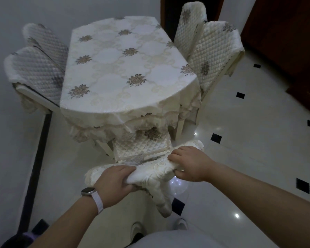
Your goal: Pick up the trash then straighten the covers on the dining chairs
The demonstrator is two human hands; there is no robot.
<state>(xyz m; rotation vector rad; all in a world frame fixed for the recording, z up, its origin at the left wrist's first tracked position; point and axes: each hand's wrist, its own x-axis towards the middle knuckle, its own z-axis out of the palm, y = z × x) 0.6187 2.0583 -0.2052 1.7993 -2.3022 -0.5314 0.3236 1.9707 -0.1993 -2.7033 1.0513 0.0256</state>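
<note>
Both hands were on the near chair's back cover (pixel 150 174), which sat bunched and twisted on the chair top, just in front of the bench (pixel 125 68). Left hand (pixel 115 183) had its grip pinched on a fold of the cover at the left end, thumb underneath; right hand (pixel 190 165) was clamped on the right end, fingers over the top & thumb below. No trash showed on the floor, so that part looked done. To do this step well: pull both ends evenly outward & down so the seam sits square on the backrest, then smooth the loose flap hanging at the middle. Other chair covers (pixel 215 56) looked approx. straight, left pair a bit skewed
</note>
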